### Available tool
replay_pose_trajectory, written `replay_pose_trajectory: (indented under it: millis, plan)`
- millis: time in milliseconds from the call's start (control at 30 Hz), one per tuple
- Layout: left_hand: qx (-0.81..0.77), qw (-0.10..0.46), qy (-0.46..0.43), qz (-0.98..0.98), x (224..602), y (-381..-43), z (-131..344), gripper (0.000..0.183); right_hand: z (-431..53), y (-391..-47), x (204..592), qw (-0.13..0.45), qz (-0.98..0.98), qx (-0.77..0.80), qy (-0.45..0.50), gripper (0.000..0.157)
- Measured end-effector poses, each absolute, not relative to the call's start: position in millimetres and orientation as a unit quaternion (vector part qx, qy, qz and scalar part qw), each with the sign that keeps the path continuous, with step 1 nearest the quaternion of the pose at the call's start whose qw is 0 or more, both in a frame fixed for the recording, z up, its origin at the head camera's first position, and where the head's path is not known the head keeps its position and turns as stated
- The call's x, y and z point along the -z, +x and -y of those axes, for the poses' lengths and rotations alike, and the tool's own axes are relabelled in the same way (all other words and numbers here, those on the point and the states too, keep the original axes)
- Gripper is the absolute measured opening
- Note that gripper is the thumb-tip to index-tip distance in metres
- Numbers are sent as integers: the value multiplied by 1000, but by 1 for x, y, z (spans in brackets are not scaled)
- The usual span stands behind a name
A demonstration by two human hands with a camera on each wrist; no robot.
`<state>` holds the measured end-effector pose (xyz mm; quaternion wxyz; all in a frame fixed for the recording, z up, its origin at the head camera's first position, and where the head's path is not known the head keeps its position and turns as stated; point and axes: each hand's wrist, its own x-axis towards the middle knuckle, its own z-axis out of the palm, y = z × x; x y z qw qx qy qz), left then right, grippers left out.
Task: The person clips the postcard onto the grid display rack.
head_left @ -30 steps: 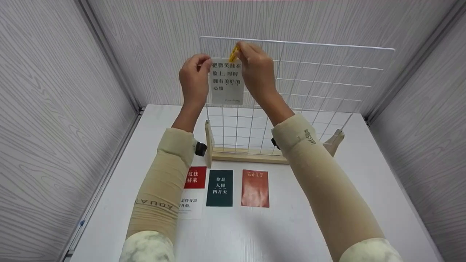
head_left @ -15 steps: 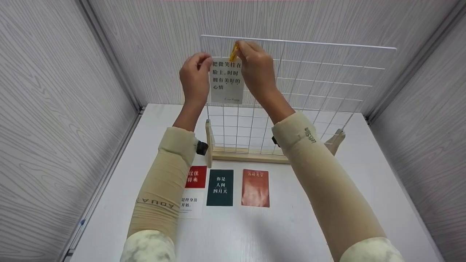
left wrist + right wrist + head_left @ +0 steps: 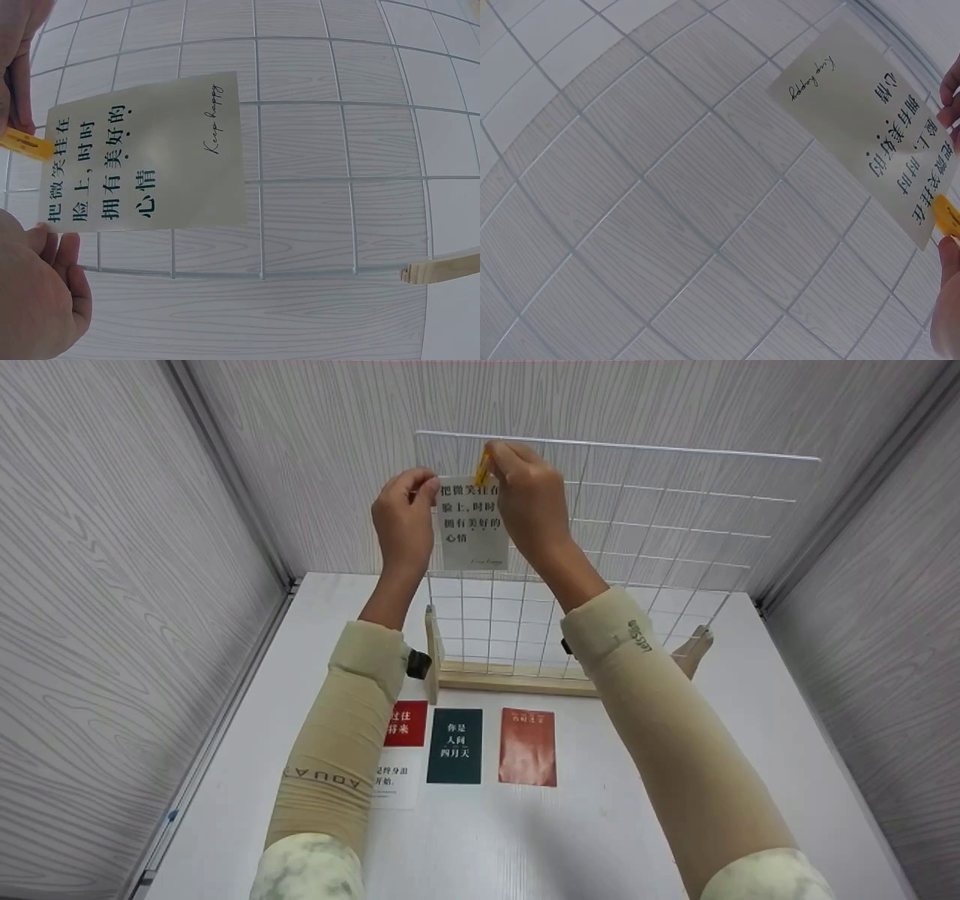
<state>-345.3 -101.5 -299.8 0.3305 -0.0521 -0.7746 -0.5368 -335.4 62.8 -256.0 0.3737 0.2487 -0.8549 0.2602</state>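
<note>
A pale card with dark Chinese characters and the script "Keep happy" hangs against the upper left of a white wire grid. My left hand pinches the card's upper left corner between thumb and fingers. Above the card's top edge, my right hand pinches a yellow clothespin. In the left wrist view the tip of the clothespin overlaps the card's top edge, near the first line of writing. The right wrist view shows the same card with the clothespin at its top edge.
The grid stands on a wooden base with upright feet. On the white table in front lie a red card, a dark green card, a brick-red card and a white card, partly behind the left sleeve.
Both hands keep their grips on the card and clothespin. The card has shifted slightly right and up in the head view, its lower end swinging right; the whole scene also drifts a little.
</note>
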Motion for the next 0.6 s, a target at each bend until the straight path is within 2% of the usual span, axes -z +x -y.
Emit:
replay_pose_trajectory:
  millis: [600]
  plan:
    - [492,370,-57,786,296,-345,99,19,-62,-334,252,352,866,-262,240,30]
